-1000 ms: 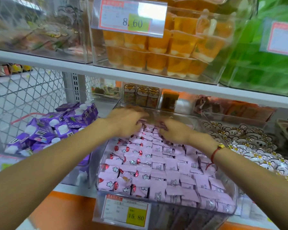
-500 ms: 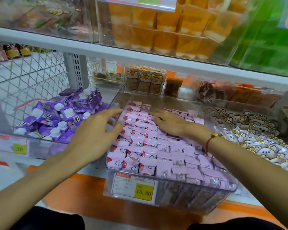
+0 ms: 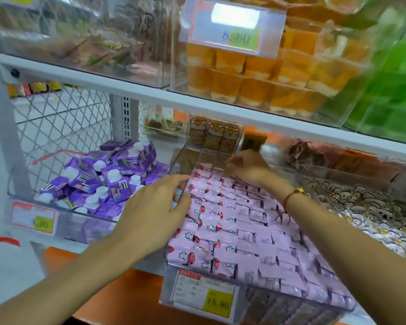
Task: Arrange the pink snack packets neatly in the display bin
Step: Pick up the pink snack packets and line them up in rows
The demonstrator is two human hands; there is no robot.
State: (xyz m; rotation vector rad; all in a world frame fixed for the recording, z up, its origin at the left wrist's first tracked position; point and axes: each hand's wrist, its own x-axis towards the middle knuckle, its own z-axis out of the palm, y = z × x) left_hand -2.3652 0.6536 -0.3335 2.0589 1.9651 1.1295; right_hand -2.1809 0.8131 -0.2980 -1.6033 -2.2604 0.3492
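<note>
Display bin point(image 3: 174, 266) price tag point(image 3: 203, 294) reads 15.80.

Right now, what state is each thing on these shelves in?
Clear plastic display bin: open-topped, nearly full.
Pink snack packets: flat, in rows.
Left hand: fingers on bin's left wall.
Right hand: blurred, over rear packets.
Purple cartons: heaped loosely.
</note>
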